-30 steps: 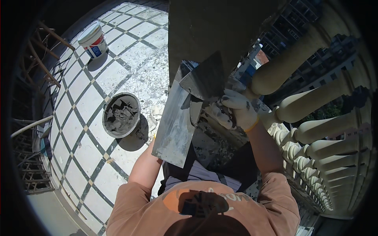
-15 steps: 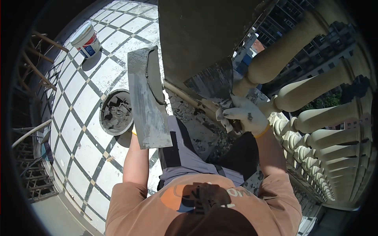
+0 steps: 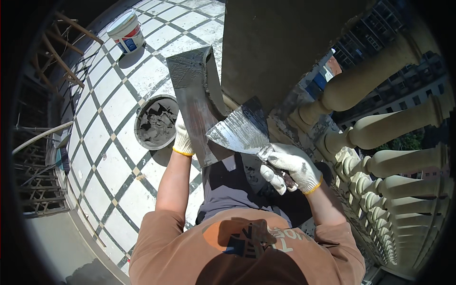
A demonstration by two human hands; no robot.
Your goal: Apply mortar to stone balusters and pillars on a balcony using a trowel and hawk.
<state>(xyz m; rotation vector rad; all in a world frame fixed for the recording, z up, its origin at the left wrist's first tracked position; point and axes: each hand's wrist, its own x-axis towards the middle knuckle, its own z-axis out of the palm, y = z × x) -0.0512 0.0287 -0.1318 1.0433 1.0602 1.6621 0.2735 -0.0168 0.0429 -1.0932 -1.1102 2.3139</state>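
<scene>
Mid-job: left hand [image 3: 183, 138] grips the mortar-loaded board [image 3: 192, 102], right hand [image 3: 289, 167] fingers wrap the trowel [image 3: 241, 129], pillar [image 3: 280, 42] at frame top seemingly unfinished.

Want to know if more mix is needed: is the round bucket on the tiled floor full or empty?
Neither: the round bucket is partly filled, with grey mortar lumps low inside and its inner wall showing above them.

Right hand [image 3: 290, 166] grips trowel [image 3: 242, 130]; left hand [image 3: 183, 138] holds mortar board [image 3: 192, 95]; bucket [image 3: 156, 122] beside.
</scene>
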